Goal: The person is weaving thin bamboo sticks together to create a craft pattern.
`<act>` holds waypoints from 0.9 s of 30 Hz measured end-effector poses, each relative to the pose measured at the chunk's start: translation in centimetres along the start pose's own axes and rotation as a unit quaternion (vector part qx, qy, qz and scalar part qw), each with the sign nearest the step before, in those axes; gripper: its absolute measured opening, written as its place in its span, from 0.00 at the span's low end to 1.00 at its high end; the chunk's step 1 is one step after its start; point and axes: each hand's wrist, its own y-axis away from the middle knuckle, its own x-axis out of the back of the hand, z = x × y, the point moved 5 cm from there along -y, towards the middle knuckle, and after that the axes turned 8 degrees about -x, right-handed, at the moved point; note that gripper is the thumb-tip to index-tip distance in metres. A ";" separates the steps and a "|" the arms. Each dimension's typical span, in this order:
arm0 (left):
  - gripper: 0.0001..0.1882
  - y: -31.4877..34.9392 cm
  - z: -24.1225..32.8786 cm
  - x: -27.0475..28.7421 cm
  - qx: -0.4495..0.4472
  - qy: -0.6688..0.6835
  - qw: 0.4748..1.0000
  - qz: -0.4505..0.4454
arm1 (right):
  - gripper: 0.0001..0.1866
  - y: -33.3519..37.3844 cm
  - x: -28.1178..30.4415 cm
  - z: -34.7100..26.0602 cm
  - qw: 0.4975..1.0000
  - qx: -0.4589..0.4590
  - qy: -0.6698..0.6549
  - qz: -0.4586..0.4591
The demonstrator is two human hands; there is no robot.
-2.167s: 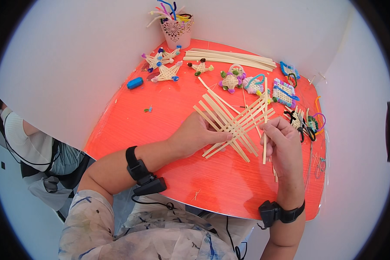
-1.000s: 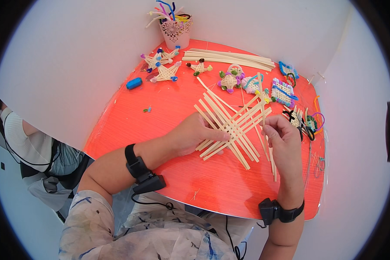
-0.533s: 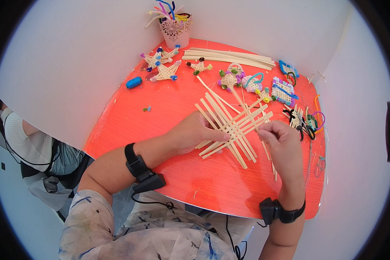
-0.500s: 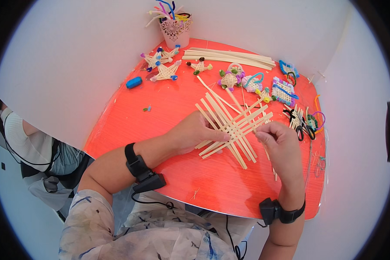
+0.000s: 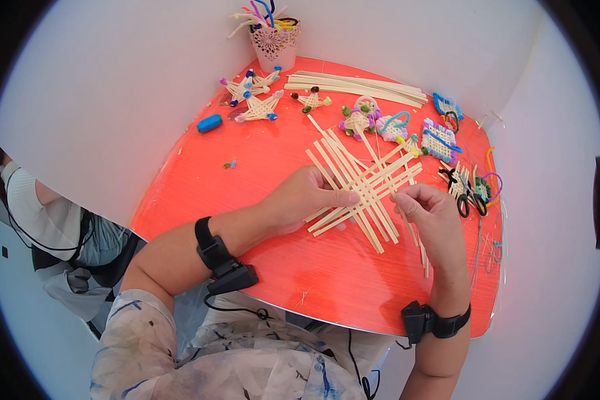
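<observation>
My left hand (image 5: 313,199) is closed on a crisscross weave (image 5: 365,189) of flat, pale bamboo strips, its thumb pressed on top near the middle. The other fingers go underneath and are mostly hidden. Long free ends stick out from the weave on all sides. At the weave's right side, my right hand (image 5: 431,212) pinches a single bamboo strip (image 5: 369,145) between thumb and fingertips. This strip slants from the upper left down past the hand, crossing the weave's right-hand ends.
Loose strips (image 5: 413,175) lie beneath and beside the weave on the red table (image 5: 207,180). Behind are woven stars (image 5: 260,107), a strip bundle (image 5: 357,87), and a pink pot (image 5: 273,50) of pipe cleaners. Scissors (image 5: 472,200) lie at right; a blue packet (image 5: 209,123) at left.
The weave has shifted very slightly in my left hand's grip. My right hand keeps its pinch on the strip, almost in the same place. The whole view has moved a little.
</observation>
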 end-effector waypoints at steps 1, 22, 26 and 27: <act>0.13 0.1 0.1 0.0 0.000 0.005 1.000 0.008 | 0.07 -0.1 -0.1 0.1 1.000 0.004 -0.004 -0.002; 0.13 -0.2 -0.7 0.5 0.016 -0.042 0.999 0.006 | 0.07 -0.1 -0.3 0.0 0.996 -0.002 0.087 -0.024; 0.18 -0.2 0.8 2.8 0.132 -0.181 0.973 0.054 | 0.08 -0.7 0.1 0.8 0.991 -0.031 0.126 -0.037; 0.18 -0.3 1.4 3.4 0.133 -0.181 0.973 0.053 | 0.08 -0.9 0.1 1.0 0.989 -0.043 0.138 -0.042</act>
